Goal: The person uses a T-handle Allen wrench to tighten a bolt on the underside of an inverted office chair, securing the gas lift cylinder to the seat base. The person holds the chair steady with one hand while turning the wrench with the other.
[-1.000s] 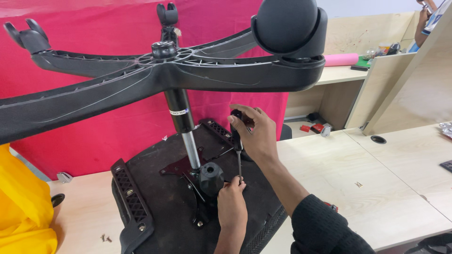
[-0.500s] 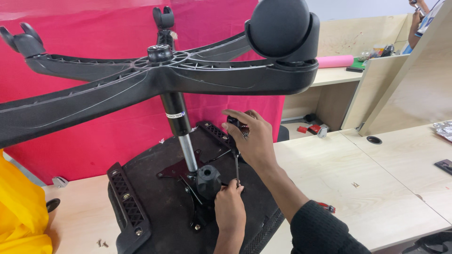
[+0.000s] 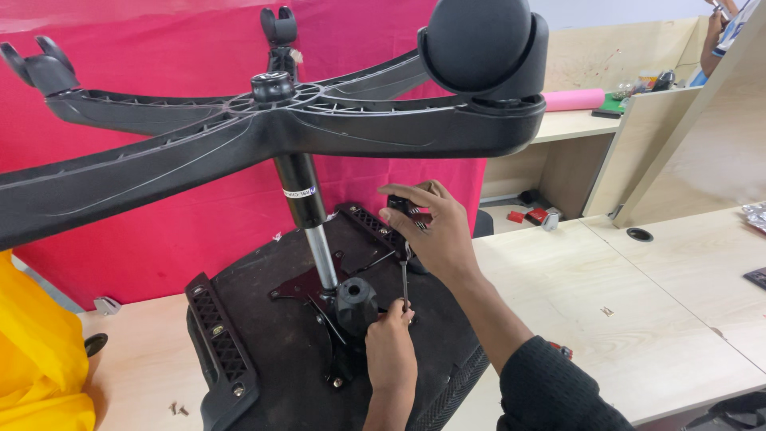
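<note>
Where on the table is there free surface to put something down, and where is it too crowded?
Bare wood lies on the table right of the upturned chair seat, up to the round cable hole. A smaller patch lies by the small screws. It is crowded around the mechanism plate, where both hands work.

slim screwdriver (image 3: 405,275) upright over black seat underside (image 3: 271,343)

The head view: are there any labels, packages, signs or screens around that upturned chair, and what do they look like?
Label: a narrow white band with small dark print, around the black gas cylinder just below the star base.
Silvery foil packet: on the table at the far right edge, crinkled and cut off by the frame.
Small red and white boxes: on the floor behind the desk, too small to tell more.
No signs or screens show.
</note>
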